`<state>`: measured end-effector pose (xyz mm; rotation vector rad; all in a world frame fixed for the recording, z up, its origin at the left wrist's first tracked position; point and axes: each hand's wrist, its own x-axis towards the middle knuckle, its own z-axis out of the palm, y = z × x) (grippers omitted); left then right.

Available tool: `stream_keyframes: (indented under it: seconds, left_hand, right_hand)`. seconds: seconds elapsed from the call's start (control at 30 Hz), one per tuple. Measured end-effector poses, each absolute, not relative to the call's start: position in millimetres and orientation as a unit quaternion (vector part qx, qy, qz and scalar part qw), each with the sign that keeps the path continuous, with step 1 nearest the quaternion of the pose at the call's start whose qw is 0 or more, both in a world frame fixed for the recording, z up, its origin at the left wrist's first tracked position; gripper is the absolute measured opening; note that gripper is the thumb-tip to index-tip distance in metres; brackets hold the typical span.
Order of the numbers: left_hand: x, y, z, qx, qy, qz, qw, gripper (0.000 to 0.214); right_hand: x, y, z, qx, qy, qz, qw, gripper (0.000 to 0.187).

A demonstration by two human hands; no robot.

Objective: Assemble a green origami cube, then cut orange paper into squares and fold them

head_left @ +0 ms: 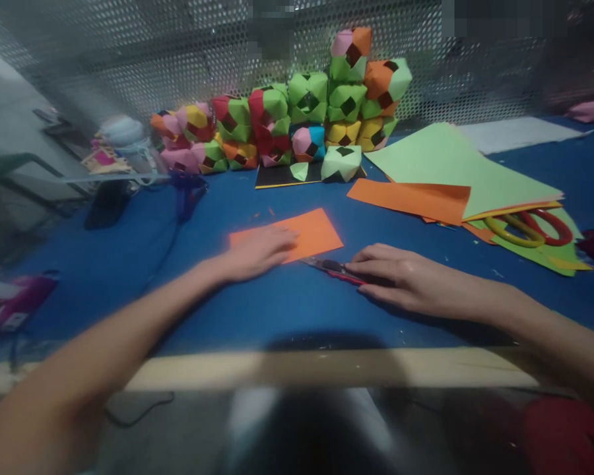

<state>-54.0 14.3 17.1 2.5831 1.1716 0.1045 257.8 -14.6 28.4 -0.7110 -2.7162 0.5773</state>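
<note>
My left hand [257, 252] lies flat on the near left part of an orange paper sheet [311, 232] on the blue table [277, 310], fingers together and pressing it down. My right hand [410, 278] rests just right of that sheet, closed on a red and black cutter knife [334, 268] whose tip points left toward the sheet's near edge. Both forearms reach in from the bottom corners.
A stack of folded paper cubes [301, 112] in many colours stands at the back by a perforated metal wall. Green and orange paper sheets [450, 175] lie at the right with red and yellow scissors [529, 227]. A wooden table edge [327, 369] runs in front.
</note>
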Motion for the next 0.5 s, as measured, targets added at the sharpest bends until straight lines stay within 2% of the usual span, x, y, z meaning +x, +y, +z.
stream_keyframes:
  seconds: [0.2,0.5]
  left_hand:
    - [-59,17,18,0.899,0.399,0.039,0.174,0.038]
    - [-75,31,25,0.916,0.365,-0.007,0.164,0.047]
  right_hand:
    - [256,-17,31,-0.246,-0.941,0.19,0.131,0.036]
    - [259,-16,28,-0.255,-0.942,0.176,0.126,0.039]
